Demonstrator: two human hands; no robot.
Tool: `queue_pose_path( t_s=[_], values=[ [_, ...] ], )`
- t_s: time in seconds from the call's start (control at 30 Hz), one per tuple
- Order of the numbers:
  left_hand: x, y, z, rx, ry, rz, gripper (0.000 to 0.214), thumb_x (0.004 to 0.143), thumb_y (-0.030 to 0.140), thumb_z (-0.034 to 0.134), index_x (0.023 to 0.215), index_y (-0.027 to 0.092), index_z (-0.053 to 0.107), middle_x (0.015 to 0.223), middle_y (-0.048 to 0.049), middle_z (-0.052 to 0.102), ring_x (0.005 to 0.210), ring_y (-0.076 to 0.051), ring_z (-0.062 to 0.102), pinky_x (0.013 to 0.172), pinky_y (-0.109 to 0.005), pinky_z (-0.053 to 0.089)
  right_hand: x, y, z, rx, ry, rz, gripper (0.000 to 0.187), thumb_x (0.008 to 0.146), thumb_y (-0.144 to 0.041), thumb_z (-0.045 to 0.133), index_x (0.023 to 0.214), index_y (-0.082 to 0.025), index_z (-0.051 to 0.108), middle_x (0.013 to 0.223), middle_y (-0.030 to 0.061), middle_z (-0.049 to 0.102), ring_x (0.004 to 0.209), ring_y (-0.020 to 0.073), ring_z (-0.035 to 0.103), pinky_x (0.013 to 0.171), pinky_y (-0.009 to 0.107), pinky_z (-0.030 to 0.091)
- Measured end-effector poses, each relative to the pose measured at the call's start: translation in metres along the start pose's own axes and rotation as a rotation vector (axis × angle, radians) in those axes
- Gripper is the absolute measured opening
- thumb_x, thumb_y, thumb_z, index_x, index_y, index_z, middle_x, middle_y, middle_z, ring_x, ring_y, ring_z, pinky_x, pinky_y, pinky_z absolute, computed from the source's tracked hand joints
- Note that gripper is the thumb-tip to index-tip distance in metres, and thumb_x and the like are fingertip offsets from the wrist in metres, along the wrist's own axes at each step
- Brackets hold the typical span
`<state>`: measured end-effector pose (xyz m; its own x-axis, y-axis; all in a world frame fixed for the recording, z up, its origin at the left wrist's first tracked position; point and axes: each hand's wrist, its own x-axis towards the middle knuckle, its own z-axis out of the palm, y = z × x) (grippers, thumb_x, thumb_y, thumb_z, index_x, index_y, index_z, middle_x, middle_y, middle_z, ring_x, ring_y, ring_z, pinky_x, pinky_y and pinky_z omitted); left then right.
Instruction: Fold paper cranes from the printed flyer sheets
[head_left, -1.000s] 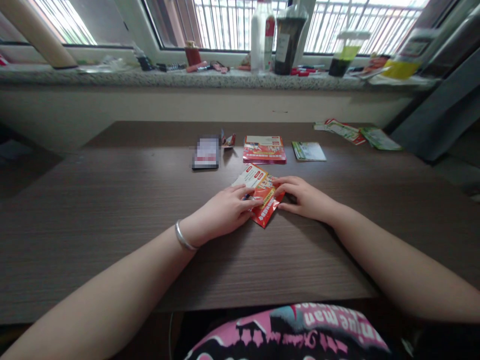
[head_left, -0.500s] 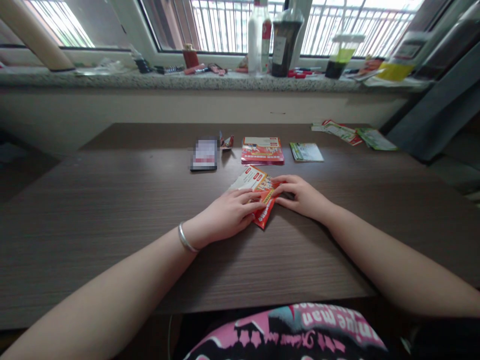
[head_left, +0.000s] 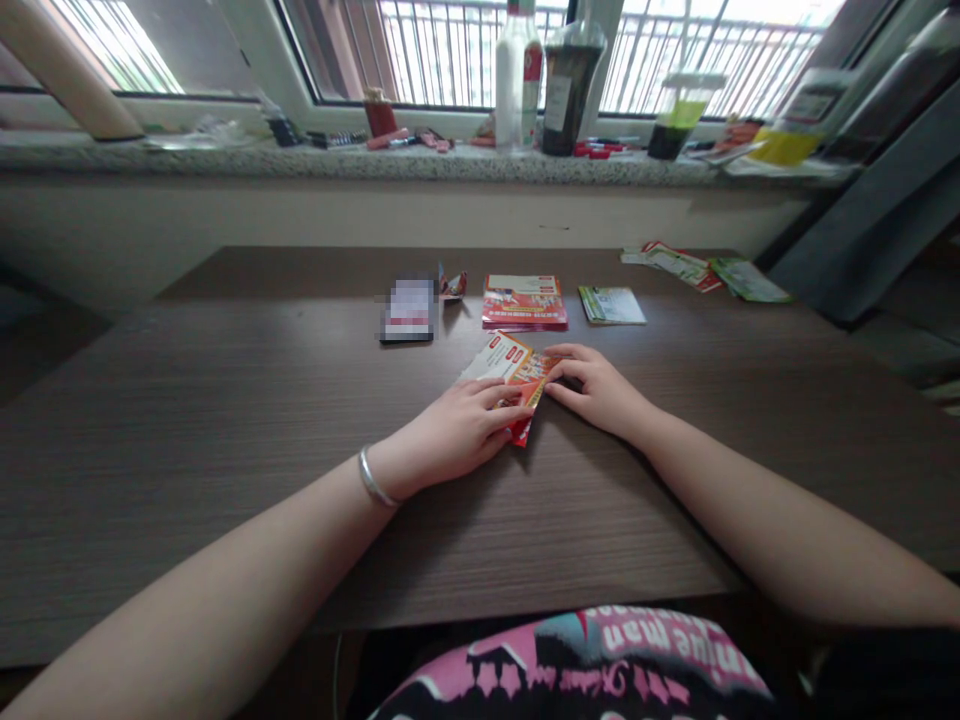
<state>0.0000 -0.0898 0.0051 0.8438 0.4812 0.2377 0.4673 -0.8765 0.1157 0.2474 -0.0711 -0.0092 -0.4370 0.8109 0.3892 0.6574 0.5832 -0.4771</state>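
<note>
A red and white printed leaflet (head_left: 510, 365) lies on the dark wooden table (head_left: 225, 400) in front of me, partly folded. My left hand (head_left: 450, 435), with a silver bangle on the wrist, presses its fingers down on the leaflet's left part. My right hand (head_left: 596, 390) holds the leaflet's right edge with bent fingers and folds it over toward the left. Only a narrow red strip of the paper shows between the two hands.
Behind the leaflet lie a phone (head_left: 409, 310), a small folded paper piece (head_left: 452, 285), a stack of red leaflets (head_left: 525, 300) and green leaflets (head_left: 611, 305). More papers (head_left: 705, 268) sit far right. Bottles and cups (head_left: 570, 80) stand on the stone windowsill.
My right hand has pushed the leaflet's right side leftward, so less red paper shows. My left hand has stayed pressed on the leaflet.
</note>
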Motion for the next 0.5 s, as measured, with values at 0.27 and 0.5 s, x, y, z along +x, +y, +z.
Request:
queue_pose_path(
  t_s=[0.27,0.5],
  values=[
    [-0.0020,-0.0018,0.0022,-0.017,0.008,-0.001,0.037,0.096,0.024,0.045,0.131,0.026,0.057,0.137,-0.0099,0.054,0.128,-0.026,0.049,0.107,-0.048,0.042,0.0001,0.0040,-0.0024,-0.010,0.067,0.112,0.009,0.084,-0.029,0.063,0.084,-0.021,0.069,0.116,0.0093,0.064,0.111,0.0240,0.058,0.100,0.047,0.044],
    [-0.0024,0.0027,-0.0040,-0.036,-0.046,-0.003,0.040,0.097,0.025,0.044,0.136,0.029,0.052,0.145,-0.0095,0.047,0.132,-0.027,0.045,0.109,-0.051,0.038,0.0002,0.0089,-0.0033,0.005,0.093,0.094,0.008,0.085,-0.026,0.061,0.083,-0.021,0.068,0.099,0.0075,0.066,0.099,0.0222,0.061,0.094,0.043,0.048]
  ],
)
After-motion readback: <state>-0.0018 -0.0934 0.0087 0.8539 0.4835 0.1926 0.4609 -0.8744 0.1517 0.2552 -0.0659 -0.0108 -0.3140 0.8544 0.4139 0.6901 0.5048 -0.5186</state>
